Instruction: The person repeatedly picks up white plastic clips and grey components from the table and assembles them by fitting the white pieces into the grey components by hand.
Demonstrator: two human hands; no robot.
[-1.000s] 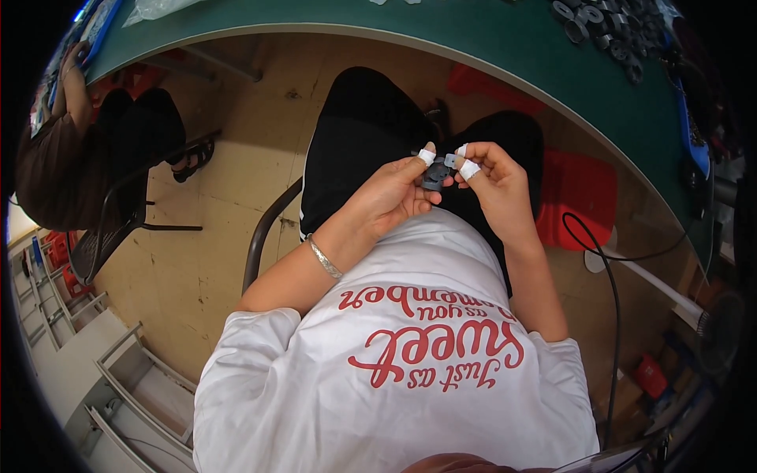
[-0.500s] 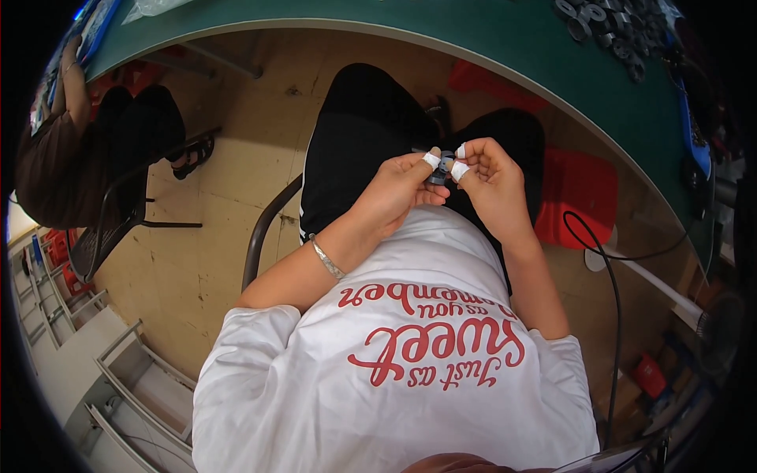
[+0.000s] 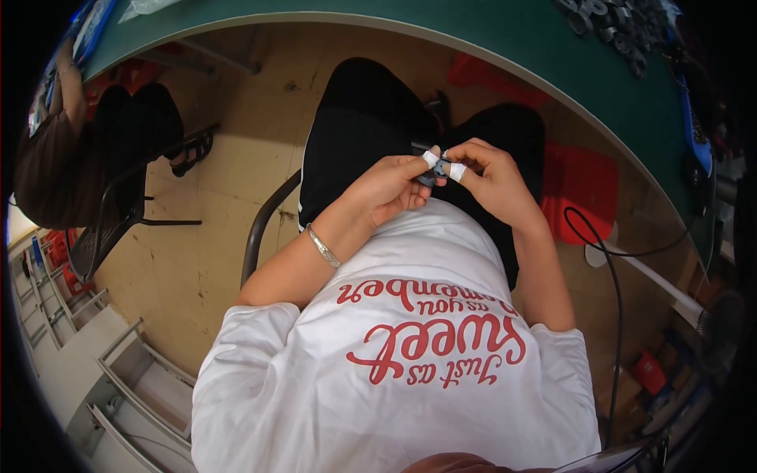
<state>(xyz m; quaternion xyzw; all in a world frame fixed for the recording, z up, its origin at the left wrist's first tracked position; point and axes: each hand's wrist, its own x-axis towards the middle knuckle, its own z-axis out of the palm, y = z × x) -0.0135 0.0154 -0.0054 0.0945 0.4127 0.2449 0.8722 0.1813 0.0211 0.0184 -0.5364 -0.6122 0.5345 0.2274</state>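
Left hand (image 3: 386, 189) grips small dark-grey plastic-looking part (image 3: 425, 180) between thumb and fingers, above black-trousered lap (image 3: 359, 118). Right hand (image 3: 503, 185): white-taped thumb and forefinger at part's right edge; whether pinching, cannot tell.

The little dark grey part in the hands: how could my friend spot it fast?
Find the white shirt, then the black trousers above it in the picture. Over them, the left hand holds the dark grey part, with the right hand meeting it. Unlike the dark pieces heaped on the green table, it is held.
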